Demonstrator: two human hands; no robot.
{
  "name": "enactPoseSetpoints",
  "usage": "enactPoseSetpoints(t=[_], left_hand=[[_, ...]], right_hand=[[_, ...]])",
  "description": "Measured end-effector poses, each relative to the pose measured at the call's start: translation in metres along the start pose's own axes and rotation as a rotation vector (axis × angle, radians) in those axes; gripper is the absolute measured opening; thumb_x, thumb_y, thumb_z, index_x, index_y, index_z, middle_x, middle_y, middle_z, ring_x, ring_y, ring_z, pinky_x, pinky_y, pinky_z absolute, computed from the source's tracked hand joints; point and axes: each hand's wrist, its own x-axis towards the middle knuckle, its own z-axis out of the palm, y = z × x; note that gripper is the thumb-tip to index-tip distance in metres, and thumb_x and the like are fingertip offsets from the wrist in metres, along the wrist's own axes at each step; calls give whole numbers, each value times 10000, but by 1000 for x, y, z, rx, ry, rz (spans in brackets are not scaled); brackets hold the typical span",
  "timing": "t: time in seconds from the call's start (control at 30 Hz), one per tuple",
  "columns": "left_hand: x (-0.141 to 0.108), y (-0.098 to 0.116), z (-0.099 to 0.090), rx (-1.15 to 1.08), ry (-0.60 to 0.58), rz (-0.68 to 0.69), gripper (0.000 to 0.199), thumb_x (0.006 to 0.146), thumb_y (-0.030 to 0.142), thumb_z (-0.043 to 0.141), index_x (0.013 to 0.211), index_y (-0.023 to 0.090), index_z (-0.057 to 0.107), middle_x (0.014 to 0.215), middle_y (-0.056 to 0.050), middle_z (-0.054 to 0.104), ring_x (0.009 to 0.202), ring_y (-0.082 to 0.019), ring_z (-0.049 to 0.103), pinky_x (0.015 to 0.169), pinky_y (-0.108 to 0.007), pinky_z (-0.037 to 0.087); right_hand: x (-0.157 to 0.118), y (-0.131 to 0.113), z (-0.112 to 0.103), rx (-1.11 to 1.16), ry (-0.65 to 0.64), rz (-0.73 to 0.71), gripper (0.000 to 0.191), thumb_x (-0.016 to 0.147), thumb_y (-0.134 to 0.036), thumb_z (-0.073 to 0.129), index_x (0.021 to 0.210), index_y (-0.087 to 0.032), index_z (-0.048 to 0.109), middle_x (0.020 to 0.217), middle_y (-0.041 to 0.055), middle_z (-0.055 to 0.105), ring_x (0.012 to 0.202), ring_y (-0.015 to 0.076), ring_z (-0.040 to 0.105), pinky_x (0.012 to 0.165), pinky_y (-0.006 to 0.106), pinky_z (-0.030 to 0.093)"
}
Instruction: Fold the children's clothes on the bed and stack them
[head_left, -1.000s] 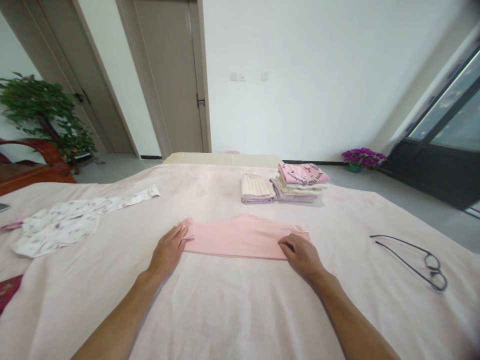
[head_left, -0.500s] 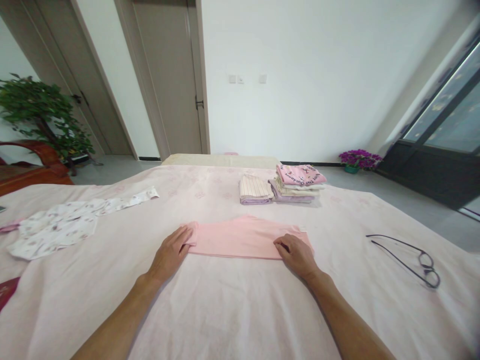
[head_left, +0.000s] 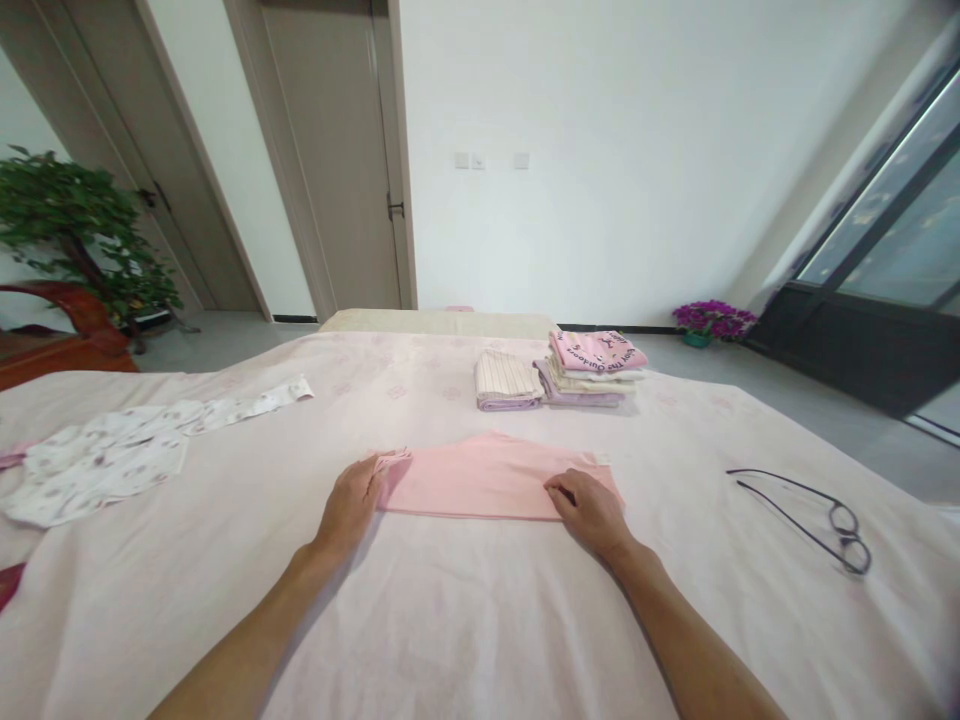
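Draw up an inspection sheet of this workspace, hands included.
Surface: pale pink cover, faintly patterned, softly creased.
Job's things: pink cloth lying flattened between the hands, its left end gathered; beyond it, a striped folded bundle beside a folded stack.
Clutter: black-framed glasses at right, temples open; white patterned garment spread at left; dark red item cut off by the left edge.
Hands: left hand on the gathered end; right hand on the right part, fingers curled. Whether either pinches fabric is unclear.
Cables: nothing seen.
Surroundings: closed door, leafy plant, purple flowers.
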Motion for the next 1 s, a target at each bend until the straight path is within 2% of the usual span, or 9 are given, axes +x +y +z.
enactPoseSetpoints(t=[0.13, 0.23, 0.37, 0.5, 0.6, 0.7, 0.8, 0.9, 1.0], left_hand=[[4, 20, 15, -165, 32, -75, 407, 988, 398, 388, 1200, 217, 684, 1252, -86, 677, 1176, -258, 607, 1065, -483, 447], [7, 38, 28, -250, 25, -84, 384, 977, 397, 416, 1174, 228, 698, 1236, -83, 685, 1180, -260, 604, 1084, -492, 427], [9, 66, 46, -229, 7, -51, 382, 988, 370, 395, 1186, 221, 685, 1184, -90, 704, 1128, -248, 628, 1038, -465, 466], [2, 92, 64, -94, -21, 101, 394, 1015, 323, 347, 1291, 226, 610, 1277, -84, 662, 1190, -224, 594, 1088, -469, 418], [-6, 104, 76, 28, -75, 247, 407, 1023, 283, 335, 1377, 236, 530, 1361, -76, 610, 1265, -208, 548, 1136, -494, 360], [-13, 110, 86, 158, -119, 393, 440, 1015, 269, 360, 1442, 220, 454, 1451, -96, 526, 1339, -210, 484, 1156, -510, 333], [-17, 111, 92, 250, -142, 493, 450, 993, 281, 414, 1430, 191, 474, 1480, -114, 489, 1393, -245, 418, 1167, -523, 319], [-18, 112, 93, 281, -186, 555, 469, 966, 313, 467, 1415, 181, 497, 1497, -124, 464, 1424, -273, 366, 1170, -513, 322], [-18, 111, 90, 299, -168, 570, 512, 958, 284, 466, 1459, 183, 438, 1526, -117, 425, 1438, -273, 339, 1175, -515, 307]], right_hand=[[-2, -6, 2, 108, 51, 27, 234, 884, -324, 510, 895, -226, 723, 872, 43, 708, 846, 196, 631, 779, 316, 455], [0, -27, 4, 337, 83, 75, 224, 868, -351, 551, 904, -207, 719, 874, 52, 706, 815, 191, 635, 744, 309, 471], [7, -63, 12, 752, -65, 193, 340, 859, -475, 576, 937, -173, 710, 787, 40, 691, 699, 162, 626, 646, 283, 480], [15, -88, 20, 1009, -257, 275, 485, 870, -580, 542, 1056, -153, 677, 820, 50, 694, 610, 125, 593, 544, 242, 430], [19, -97, 23, 1126, -278, 304, 539, 877, -653, 491, 893, -144, 667, 738, 45, 665, 554, 115, 541, 514, 237, 402], [21, -100, 26, 1227, -240, 310, 535, 854, -678, 512, 816, -158, 634, 721, 27, 634, 574, 120, 518, 541, 247, 410], [21, -99, 30, 1267, -173, 335, 469, 803, -638, 609, 795, -169, 611, 728, 9, 612, 628, 127, 507, 568, 245, 402], [21, -96, 34, 1226, -123, 353, 410, 751, -568, 683, 710, -176, 571, 673, -5, 582, 625, 130, 491, 578, 250, 394], [24, -90, 32, 1207, -64, 384, 359, 747, -531, 672, 739, -183, 588, 686, -3, 603, 637, 146, 509, 591, 264, 409]])
